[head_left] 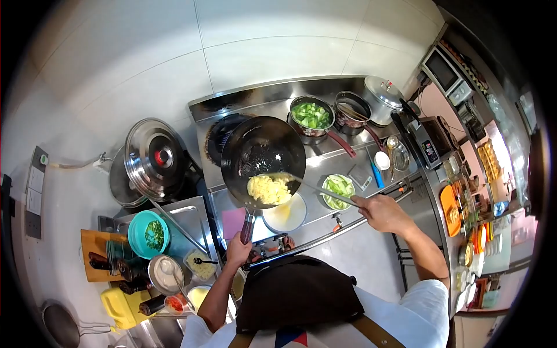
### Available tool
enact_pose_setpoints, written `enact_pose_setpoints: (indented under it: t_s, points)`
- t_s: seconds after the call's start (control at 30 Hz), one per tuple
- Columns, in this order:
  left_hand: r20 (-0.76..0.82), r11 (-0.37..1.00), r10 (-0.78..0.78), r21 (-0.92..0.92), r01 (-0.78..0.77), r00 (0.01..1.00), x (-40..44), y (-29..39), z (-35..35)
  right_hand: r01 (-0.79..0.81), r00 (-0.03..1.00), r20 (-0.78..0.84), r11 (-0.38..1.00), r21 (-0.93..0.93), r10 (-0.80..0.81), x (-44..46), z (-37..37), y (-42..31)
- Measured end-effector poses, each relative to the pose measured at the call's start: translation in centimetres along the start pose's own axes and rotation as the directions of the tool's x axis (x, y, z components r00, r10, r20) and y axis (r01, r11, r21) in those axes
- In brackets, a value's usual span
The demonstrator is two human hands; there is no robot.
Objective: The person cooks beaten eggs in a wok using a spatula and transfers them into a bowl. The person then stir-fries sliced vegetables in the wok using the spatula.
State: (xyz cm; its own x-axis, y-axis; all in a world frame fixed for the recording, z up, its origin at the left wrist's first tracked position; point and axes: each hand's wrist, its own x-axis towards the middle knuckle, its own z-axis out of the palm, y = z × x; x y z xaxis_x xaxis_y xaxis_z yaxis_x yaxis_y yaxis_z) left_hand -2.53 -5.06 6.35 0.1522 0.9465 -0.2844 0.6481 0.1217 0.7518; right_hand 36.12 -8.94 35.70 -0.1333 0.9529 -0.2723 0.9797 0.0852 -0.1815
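Note:
My left hand is wrapped round the dark handle of a large black wok, which is tilted toward me. Yellow cooked egg lies at the wok's near side. In my right hand is the long metal handle of a spatula; its head touches the egg. Below the wok's near rim stands a white bowl with some yellow residue. A bowl of sliced green vegetable sits under the spatula handle.
Behind are a pan of greens, a smaller pot and a lidded steel pot. At left are a large domed lid, a turquoise bowl and a knife block. A blue-handled tool lies right.

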Motion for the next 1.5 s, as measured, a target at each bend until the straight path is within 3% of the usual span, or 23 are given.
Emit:
enact_pose_setpoints:
  t_s: [0.13,0.27,0.53,0.77,0.87,0.97,1.2,1.5]
  points:
    - [0.019,1.000,0.022,-0.022,-0.022,1.000,0.2,-1.0,0.3,0.017,0.996,-0.085,1.000,-0.013,-0.018,2.0,2.4,0.5]
    - [0.024,0.999,0.014,0.046,-0.015,1.000,0.4,-0.7,-0.3,-0.019,0.993,0.111,0.994,-0.105,0.030,1.3,1.7,0.0]
    - [-0.002,0.995,0.002,0.095,-0.002,1.000,1.0,0.0,0.1,-0.023,0.982,0.185,0.994,-0.105,0.042,-0.8,0.8,0.4]
    - [0.012,0.997,0.000,0.073,0.000,1.000,1.7,-0.4,0.6,0.043,0.996,0.085,0.996,-0.075,-0.037,-2.2,-0.2,1.1]
    - [0.026,0.997,0.005,0.076,-0.007,1.000,1.5,-0.1,0.0,0.038,0.999,-0.020,0.996,-0.078,-0.039,-0.3,0.8,0.1]
    - [0.037,0.996,0.025,0.088,-0.028,0.999,1.4,-0.4,-0.5,0.028,0.999,-0.021,0.990,-0.140,-0.031,2.1,2.4,-0.2]
    - [0.044,0.991,0.001,0.137,-0.007,0.999,1.5,-0.2,-1.2,0.115,0.991,0.092,0.951,-0.289,-0.092,2.9,1.8,-1.3]
    - [0.026,0.990,0.020,0.138,-0.024,0.999,1.6,-1.4,-0.9,0.122,0.982,0.174,0.961,-0.248,-0.079,1.9,1.1,-1.2]
